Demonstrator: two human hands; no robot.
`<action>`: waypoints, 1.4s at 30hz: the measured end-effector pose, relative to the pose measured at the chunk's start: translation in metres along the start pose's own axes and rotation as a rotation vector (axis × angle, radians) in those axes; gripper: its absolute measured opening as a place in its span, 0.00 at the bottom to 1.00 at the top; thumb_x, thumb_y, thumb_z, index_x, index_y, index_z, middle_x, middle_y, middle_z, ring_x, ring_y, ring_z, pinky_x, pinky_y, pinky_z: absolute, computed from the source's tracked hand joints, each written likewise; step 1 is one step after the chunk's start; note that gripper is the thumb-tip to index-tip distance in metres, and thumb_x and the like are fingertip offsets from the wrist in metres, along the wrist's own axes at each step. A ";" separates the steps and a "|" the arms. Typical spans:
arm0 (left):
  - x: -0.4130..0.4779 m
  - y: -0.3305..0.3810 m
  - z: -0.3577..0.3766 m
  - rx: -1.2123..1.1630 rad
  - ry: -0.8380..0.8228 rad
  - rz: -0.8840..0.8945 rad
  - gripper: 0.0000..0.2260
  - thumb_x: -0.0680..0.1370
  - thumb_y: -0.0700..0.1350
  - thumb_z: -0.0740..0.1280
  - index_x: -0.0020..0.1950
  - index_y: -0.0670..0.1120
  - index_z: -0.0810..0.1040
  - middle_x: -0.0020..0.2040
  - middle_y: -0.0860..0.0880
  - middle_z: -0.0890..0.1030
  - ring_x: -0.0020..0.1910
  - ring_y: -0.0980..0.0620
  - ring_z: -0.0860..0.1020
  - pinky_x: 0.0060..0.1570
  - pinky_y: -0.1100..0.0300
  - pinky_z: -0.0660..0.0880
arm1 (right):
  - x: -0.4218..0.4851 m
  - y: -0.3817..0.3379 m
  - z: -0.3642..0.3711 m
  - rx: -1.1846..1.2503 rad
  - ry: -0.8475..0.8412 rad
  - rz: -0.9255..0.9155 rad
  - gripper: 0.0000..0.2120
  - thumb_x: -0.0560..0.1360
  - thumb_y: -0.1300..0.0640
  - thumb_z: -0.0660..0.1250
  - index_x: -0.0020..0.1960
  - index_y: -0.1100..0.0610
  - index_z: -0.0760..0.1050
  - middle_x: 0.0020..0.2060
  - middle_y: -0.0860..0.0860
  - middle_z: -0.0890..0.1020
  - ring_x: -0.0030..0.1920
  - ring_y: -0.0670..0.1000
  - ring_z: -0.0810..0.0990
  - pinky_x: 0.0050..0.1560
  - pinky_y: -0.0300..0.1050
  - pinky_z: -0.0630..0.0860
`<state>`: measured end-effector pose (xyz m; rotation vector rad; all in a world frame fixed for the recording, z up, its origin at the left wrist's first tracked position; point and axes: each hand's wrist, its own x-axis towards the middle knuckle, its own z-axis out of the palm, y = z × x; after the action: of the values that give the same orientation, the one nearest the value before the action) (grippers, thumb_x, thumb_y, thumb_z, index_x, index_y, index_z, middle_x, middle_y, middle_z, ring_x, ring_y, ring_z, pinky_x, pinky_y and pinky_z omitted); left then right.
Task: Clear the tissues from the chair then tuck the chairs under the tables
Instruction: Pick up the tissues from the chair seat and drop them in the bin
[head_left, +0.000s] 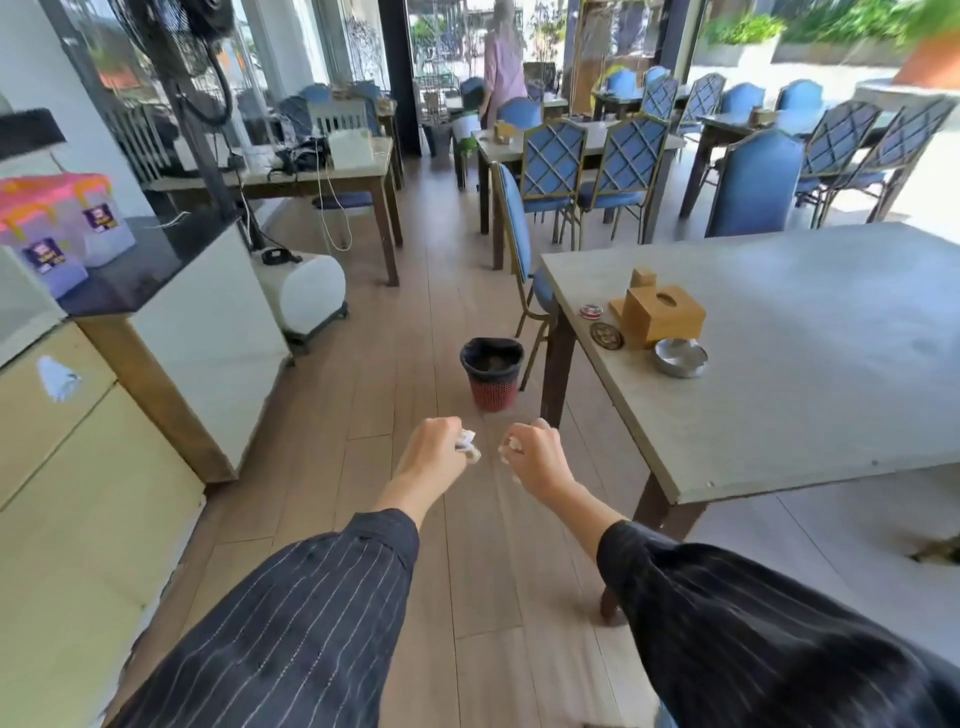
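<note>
Both my arms reach forward over the wooden floor. My left hand (434, 449) is closed around a crumpled white tissue (467, 447) that sticks out past my fingers. My right hand (535, 457) grips a second crumpled tissue (509, 447). A small red bin (491, 392) with a black liner stands on the floor just ahead of both hands, by the corner of the grey table (779, 415) on my right. A blue chair (517, 234) with a gold frame stands at that table's far end, seat partly under it.
On the grey table sit a wooden tissue box (662, 312), a metal ashtray (680, 356) and two coasters. A white counter (208, 332) and a white appliance (306, 291) line the left. Further tables with blue chairs fill the back, where a person (501, 67) stands.
</note>
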<state>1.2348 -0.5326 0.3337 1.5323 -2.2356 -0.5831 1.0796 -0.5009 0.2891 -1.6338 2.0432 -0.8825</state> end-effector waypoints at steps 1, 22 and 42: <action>0.017 -0.008 -0.002 -0.003 -0.017 0.007 0.05 0.69 0.35 0.64 0.33 0.40 0.71 0.45 0.40 0.82 0.39 0.43 0.80 0.33 0.55 0.75 | 0.018 -0.003 0.005 -0.009 -0.007 -0.005 0.06 0.75 0.60 0.66 0.44 0.63 0.78 0.45 0.59 0.75 0.47 0.60 0.71 0.45 0.48 0.70; 0.466 -0.097 -0.021 0.112 -0.299 0.245 0.03 0.69 0.35 0.63 0.37 0.36 0.74 0.36 0.45 0.75 0.36 0.47 0.74 0.27 0.62 0.62 | 0.420 -0.007 0.066 0.009 0.119 0.327 0.08 0.76 0.58 0.66 0.38 0.59 0.76 0.44 0.59 0.77 0.45 0.58 0.75 0.38 0.43 0.72; 0.838 -0.121 0.061 -0.002 -0.378 0.118 0.04 0.71 0.38 0.61 0.38 0.40 0.75 0.39 0.45 0.77 0.39 0.43 0.75 0.35 0.61 0.66 | 0.785 0.072 0.096 0.063 0.115 0.487 0.09 0.75 0.58 0.65 0.46 0.65 0.77 0.49 0.60 0.78 0.51 0.58 0.75 0.50 0.52 0.74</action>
<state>1.0118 -1.3492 0.2743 1.3676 -2.5779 -0.9005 0.8900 -1.2703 0.2410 -0.9981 2.3170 -0.8621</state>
